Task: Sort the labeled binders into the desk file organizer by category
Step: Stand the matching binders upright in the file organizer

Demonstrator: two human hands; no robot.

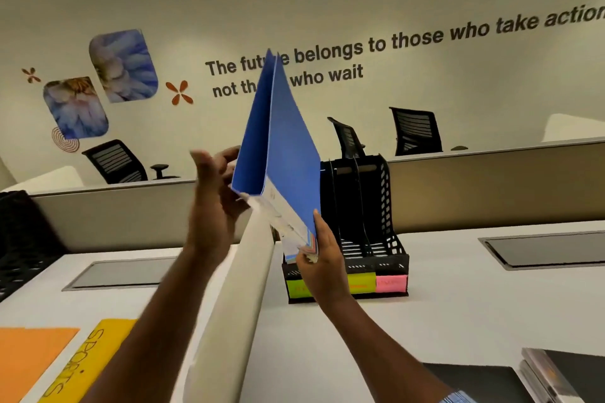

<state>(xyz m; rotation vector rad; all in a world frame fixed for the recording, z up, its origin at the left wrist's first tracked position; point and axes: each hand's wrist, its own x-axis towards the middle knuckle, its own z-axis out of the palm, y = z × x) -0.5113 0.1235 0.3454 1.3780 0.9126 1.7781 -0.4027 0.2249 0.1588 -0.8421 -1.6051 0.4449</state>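
- Head view, looking forward over a white desk toward a beige wall with dark lettering.
- A blue binder is held up in the air, tilted, its top corner high against the wall lettering and its spine end low, with white and coloured sheets showing at that lower edge.
- The right hand clamps the binder's lower right corner, thumb on the blue cover, fingers wrapped under the sheets.
- The left hand is at the binder's lower left edge; it is blurred, fingers curled toward the cover, and I cannot tell whether it grips or only touches.
- The black file organizer stands on the desk just behind and to the right of the binder, partly hidden by it and by the right hand. Its slots that show are upright, with yellow-green labels and a pink label on the near front edge; the writing is unreadable.
- A pale divider runs from near to far between the two forearms.
- Near left lie a yellow binder marked SPORTS and, beside it, an orange binder.
- Near right sits a stack of dark folders.
- Black office chairs stand beyond the far partition.
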